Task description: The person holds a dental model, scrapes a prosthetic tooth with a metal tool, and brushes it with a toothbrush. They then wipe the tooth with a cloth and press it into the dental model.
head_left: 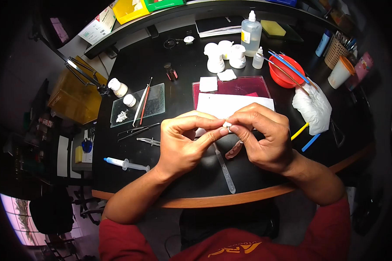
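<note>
Both of my hands meet in the middle of the head view, over the near part of the desk. My left hand (183, 141) pinches a small white tooth-like piece (227, 125) between thumb and forefinger. From the other side, my right hand (265, 137) grips the same piece with its thumb and fingertips, which partly cover it. Below the fingers lies a metal scalpel handle (224, 169), its upper end hidden by my left hand. A pink curved piece with tooth shapes (234, 150) rests beside my right thumb. White paper (235, 102) lies behind the hands.
Left are a glass slab (157, 102) with thin tools, tweezers (137, 130) and a syringe (125, 164). White jars (214, 61), a clear bottle (251, 35) and a red bowl (279, 78) with brushes stand behind. Crumpled tissue (313, 108) lies right, near the desk's wooden edge (217, 200).
</note>
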`<act>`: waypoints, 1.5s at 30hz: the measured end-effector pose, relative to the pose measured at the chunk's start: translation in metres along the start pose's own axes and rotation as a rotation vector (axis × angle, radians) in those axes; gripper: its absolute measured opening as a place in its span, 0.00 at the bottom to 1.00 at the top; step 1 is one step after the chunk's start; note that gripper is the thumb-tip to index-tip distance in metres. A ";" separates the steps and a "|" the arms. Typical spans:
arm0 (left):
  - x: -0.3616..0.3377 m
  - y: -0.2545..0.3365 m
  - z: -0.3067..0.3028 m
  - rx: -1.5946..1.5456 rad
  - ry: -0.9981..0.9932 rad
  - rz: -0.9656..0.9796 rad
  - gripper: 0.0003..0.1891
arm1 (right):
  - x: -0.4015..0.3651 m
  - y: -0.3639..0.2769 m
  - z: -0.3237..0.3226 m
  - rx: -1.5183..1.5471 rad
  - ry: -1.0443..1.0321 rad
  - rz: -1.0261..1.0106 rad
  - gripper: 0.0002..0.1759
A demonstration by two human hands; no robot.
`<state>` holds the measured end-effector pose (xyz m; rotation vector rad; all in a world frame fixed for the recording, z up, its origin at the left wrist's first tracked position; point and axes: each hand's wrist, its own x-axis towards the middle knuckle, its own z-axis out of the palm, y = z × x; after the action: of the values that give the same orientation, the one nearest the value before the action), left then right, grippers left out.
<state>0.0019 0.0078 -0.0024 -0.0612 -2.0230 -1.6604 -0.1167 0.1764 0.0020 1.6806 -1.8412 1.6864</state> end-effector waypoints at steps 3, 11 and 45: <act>0.000 -0.004 0.000 0.104 0.005 0.170 0.09 | -0.001 -0.001 -0.002 0.039 -0.042 0.071 0.06; 0.002 -0.002 0.003 0.148 0.013 0.201 0.11 | 0.000 -0.005 -0.004 0.642 -0.140 0.641 0.08; 0.004 -0.002 -0.008 0.175 -0.014 0.219 0.10 | -0.002 0.005 -0.007 0.928 -0.286 0.775 0.12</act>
<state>0.0001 -0.0013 -0.0019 -0.2245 -2.0814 -1.3485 -0.1232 0.1817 0.0003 1.5698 -2.1768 3.1370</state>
